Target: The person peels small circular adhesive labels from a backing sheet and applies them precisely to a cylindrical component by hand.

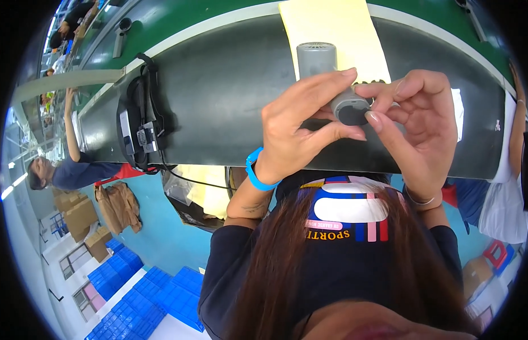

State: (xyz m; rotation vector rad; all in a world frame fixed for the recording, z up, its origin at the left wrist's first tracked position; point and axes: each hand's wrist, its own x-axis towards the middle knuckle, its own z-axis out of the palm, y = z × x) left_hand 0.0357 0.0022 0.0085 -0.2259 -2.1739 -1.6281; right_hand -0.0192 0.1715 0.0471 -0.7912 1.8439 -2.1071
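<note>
Head view: left hand (298,110) and right hand (423,110) clamp gray cylinder (351,114), tabletop (218,107) open leftward, edge bodyward.

Near cylinder (348,101) grey, dark end (353,115); far paper (343,28) yellow; counter (218,85) black; left wristband (256,170) blue; shirt (343,277) dark, multicoloured chest print (350,212).

We look steeply down from head height through one wide fisheye, close above the left hand (301,113) at one o'clock and right hand (420,122) at two; the black bench (218,107) bends across twelve, the dark shirt (343,272) fills five.
</note>
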